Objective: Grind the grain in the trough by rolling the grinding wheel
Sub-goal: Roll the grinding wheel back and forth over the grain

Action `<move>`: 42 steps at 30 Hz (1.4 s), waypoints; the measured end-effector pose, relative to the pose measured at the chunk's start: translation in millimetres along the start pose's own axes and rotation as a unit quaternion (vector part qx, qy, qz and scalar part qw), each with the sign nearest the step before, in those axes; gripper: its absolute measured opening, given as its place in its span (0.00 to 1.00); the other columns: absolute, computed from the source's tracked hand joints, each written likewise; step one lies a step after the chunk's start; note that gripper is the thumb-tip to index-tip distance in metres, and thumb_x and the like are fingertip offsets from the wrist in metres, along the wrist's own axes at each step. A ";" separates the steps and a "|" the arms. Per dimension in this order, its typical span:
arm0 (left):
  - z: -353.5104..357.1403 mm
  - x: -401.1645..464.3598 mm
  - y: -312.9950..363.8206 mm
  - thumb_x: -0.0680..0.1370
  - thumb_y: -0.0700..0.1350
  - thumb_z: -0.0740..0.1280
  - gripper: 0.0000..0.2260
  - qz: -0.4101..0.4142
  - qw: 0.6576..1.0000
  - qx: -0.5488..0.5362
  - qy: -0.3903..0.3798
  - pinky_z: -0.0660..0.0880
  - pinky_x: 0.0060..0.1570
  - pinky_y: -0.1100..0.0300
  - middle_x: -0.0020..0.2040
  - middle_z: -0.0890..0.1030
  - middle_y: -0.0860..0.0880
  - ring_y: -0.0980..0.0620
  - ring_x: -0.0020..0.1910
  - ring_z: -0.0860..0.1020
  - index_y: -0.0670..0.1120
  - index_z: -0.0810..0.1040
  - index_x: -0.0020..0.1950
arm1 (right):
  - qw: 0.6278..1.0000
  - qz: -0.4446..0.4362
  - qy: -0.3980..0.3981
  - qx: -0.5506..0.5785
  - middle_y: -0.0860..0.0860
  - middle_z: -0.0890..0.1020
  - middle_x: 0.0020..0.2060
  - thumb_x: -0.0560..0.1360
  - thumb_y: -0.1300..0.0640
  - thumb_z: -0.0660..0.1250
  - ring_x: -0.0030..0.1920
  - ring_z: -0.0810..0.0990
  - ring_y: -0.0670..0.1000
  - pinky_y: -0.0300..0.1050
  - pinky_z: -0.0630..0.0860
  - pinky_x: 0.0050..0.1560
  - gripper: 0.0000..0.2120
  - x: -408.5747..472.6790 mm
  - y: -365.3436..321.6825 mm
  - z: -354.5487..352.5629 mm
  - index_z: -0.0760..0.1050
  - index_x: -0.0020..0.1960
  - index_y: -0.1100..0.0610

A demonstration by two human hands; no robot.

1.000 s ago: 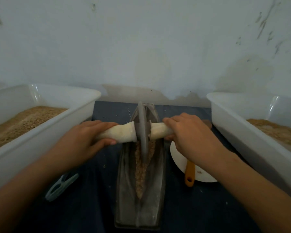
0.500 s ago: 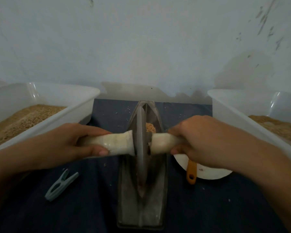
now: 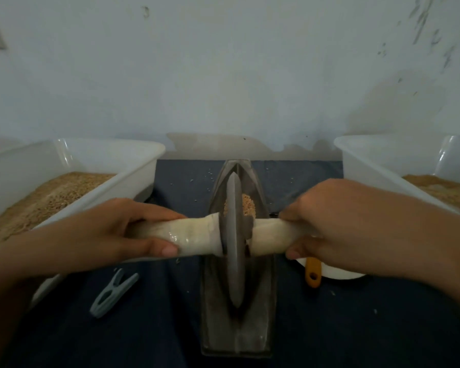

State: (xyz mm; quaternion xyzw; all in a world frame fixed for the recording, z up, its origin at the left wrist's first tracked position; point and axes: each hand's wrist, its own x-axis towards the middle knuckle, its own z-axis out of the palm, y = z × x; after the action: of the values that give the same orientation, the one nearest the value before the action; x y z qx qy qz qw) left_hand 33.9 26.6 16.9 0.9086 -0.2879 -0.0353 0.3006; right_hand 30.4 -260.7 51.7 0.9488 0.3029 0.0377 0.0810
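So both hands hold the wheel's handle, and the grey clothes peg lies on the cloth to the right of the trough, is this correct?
Not quite. In the head view the clothes peg lies to the left of the trough, not the right. The left hand and right hand do hold the handle of the wheel.

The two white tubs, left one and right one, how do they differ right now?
The left tub shows most of its length, its near end cut off by the left forearm; the right tub is cropped by the frame edge. The left tub's fill looks coarse and grainy; the right tub's fill looks finer and smoother, though it is dim. Both are white plastic, hold tan material, and flank the trough on the dark cloth.
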 end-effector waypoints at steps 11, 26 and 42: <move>30.6 33.7 -16.1 0.71 0.56 0.64 0.22 -0.044 0.972 0.148 0.176 0.64 0.47 0.66 0.52 0.76 0.57 0.58 0.51 0.73 0.54 0.73 0.65 | 0.986 0.068 0.143 -0.049 0.48 0.76 0.57 0.77 0.48 0.62 0.56 0.73 0.49 0.44 0.66 0.57 0.19 46.9 13.5 41.5 0.67 0.66 0.50; 4.2 4.2 -1.4 0.66 0.69 0.64 0.20 -0.022 0.999 0.039 0.010 0.75 0.48 0.65 0.48 0.82 0.63 0.64 0.48 0.79 0.72 0.73 0.58 | 0.999 0.026 0.013 0.034 0.46 0.78 0.38 0.73 0.42 0.65 0.38 0.76 0.45 0.43 0.75 0.41 0.09 9.7 6.8 8.5 0.75 0.46 0.47; -1.1 0.0 0.7 0.67 0.67 0.65 0.20 -0.029 0.999 -0.020 -0.039 0.74 0.51 0.67 0.52 0.82 0.62 0.63 0.51 0.80 0.68 0.75 0.59 | 1.000 0.000 0.008 -0.003 0.46 0.78 0.43 0.73 0.40 0.64 0.44 0.77 0.47 0.42 0.73 0.45 0.14 3.4 -0.6 2.0 0.76 0.52 0.48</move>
State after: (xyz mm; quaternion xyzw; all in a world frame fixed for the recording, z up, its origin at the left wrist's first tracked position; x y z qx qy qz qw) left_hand 33.8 26.7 18.2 0.9083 -0.2719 -0.0855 0.3061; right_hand 33.1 -258.5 49.7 0.9483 0.3033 0.0462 0.0814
